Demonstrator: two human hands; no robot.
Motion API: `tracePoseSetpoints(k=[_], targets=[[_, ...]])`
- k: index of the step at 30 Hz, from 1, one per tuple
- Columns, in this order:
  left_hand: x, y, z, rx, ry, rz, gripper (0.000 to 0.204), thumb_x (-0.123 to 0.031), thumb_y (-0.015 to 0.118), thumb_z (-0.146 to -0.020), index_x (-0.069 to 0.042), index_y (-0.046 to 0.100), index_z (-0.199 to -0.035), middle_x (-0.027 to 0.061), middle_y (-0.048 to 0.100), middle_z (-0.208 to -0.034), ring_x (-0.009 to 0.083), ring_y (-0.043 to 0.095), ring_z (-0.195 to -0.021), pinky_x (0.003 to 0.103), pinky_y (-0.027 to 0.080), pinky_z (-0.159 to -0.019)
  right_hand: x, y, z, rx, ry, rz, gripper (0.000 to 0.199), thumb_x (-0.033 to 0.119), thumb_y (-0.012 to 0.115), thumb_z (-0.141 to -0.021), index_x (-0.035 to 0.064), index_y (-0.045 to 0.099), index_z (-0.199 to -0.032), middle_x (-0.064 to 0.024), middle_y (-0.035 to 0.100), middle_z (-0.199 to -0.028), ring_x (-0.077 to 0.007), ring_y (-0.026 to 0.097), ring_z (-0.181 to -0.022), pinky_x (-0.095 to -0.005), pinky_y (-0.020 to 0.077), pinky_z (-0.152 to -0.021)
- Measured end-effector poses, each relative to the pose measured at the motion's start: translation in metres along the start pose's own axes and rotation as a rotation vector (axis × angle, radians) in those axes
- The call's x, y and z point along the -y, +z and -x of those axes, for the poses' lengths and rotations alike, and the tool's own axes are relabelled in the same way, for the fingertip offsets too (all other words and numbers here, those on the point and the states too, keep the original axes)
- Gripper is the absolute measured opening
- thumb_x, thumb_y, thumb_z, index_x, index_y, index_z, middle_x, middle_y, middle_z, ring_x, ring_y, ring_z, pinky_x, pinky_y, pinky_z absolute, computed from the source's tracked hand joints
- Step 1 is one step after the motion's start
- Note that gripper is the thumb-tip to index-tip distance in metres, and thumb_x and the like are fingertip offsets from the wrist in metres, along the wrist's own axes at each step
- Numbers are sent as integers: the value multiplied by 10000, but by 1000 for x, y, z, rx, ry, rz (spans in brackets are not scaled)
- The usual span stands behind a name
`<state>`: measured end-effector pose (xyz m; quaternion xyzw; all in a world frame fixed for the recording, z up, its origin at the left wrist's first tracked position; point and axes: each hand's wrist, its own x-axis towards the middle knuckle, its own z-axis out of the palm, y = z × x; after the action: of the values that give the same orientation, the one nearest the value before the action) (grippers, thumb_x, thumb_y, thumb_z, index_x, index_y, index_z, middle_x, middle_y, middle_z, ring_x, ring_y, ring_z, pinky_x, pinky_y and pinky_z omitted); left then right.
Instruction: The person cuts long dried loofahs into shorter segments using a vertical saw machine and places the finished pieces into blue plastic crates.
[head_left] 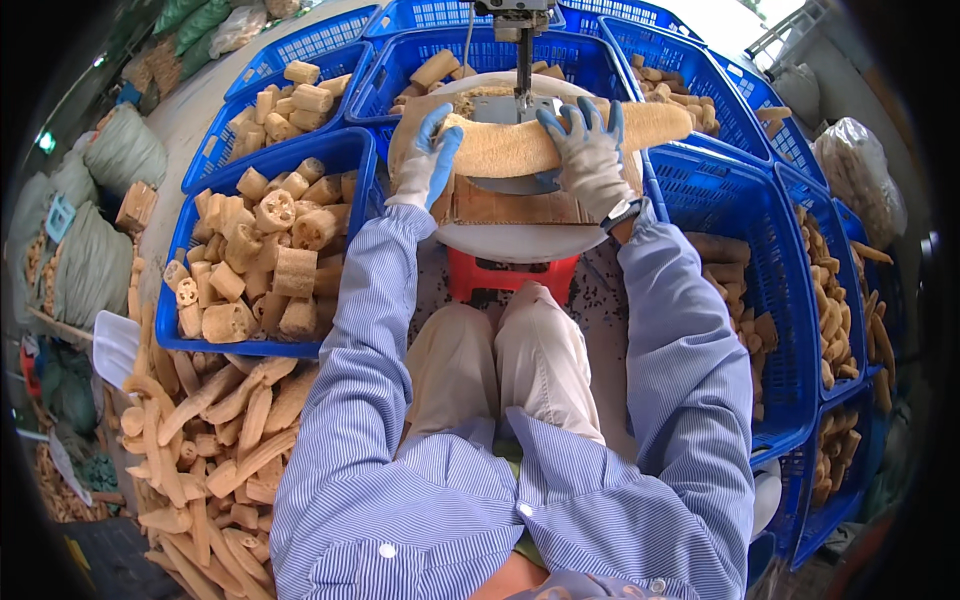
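A long tan loofah gourd (pixel 505 150) lies crosswise between my gloved hands, its thicker end reaching out past my right hand. My left hand (pixel 428 158), in a white and blue glove, grips the loofah's left end. Around its middle the fingers of my right hand (pixel 592 150) are wrapped from above. Just beyond the loofah stands a cutting machine, whose upright blade part (pixel 524 70) comes down to a metal plate (pixel 500 106) on a round white table (pixel 520 240). Cardboard (pixel 510 203) covers the table's near side.
At my left a blue basket (pixel 262 347) holds cut loofah pieces. Whole loofahs (pixel 225 440) are heaped on the floor below it. More blue baskets (pixel 715 170) with loofahs stand at the back and right. A red stool (pixel 512 275) is under the table, before my knees.
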<state>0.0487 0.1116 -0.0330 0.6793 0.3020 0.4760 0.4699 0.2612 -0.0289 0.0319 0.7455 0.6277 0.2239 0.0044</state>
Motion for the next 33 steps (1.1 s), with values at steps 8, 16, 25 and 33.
tracePoseSetpoints(k=[8,16,25,33], targets=[[4,-7,-30,-37,-142,-160,370,-307,642,-994,-107,628,-1306,23,641,-1224,132,618,-1085,281,518,-920,-10,-17,-40,184,-26,-41,934,651,830,-646,328,509,-1462,-50,483,-1495,-306,384,-1427,-613,132,-1216],[3,-5,-57,12,-264,-361,635,-543,404,-1012,-40,590,-1352,168,585,-1395,351,555,-1265,391,398,-1087,-27,1,-71,168,-52,-180,830,643,853,-608,212,686,-1297,-115,673,-1215,-327,599,-1190,-554,355,-1113],[-20,2,-74,-40,-597,-273,695,-567,486,-974,-47,522,-1433,203,580,-1389,331,581,-1249,366,421,-1065,-37,4,-89,309,-30,-407,839,511,887,-584,196,672,-1332,-99,731,-1111,-288,687,-1042,-440,500,-964],[1,6,-93,-87,-616,-298,694,-523,543,-953,-49,479,-1455,200,552,-1407,323,566,-1271,380,441,-1046,-44,7,-101,418,18,-446,833,498,900,-601,242,645,-1352,-123,702,-1187,-308,682,-1086,-368,561,-920]])
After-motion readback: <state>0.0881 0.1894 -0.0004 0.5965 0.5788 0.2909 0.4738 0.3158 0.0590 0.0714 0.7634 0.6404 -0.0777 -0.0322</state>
